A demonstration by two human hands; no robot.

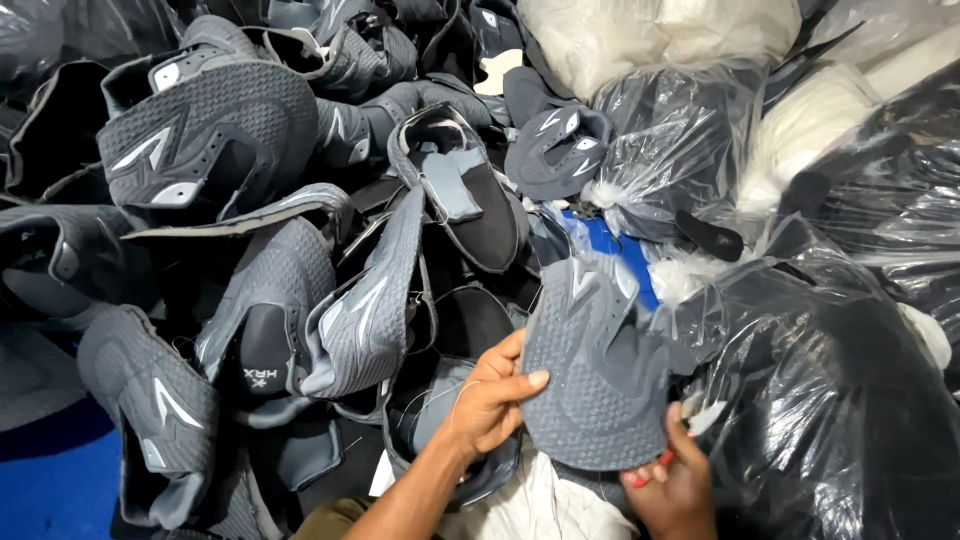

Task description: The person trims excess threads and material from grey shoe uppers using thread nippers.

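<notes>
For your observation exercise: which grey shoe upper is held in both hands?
The flat grey mesh shoe upper, gripped by left hand and right hand; the others lie piled.

Shoe upper (600, 385) was grey, textured knit with darker panels. Pile of uppers (250, 200) grey with silver-white stripes. Floor (50, 490) blue. Bags (850, 400) clear over black; others (650, 30) cream.

Blue floor (50, 490) shows bare at lower left, and again as a small blue patch (620, 255) mid-frame between the heaps. On it: a big pile of grey shoe uppers (260, 280) filling the left and centre, overlapping, some inside-out. Right side: clear plastic bags (830, 400) of dark parts, touching the pile. Top right: bags of white material (650, 35). How deep the pile goes is hidden.
</notes>
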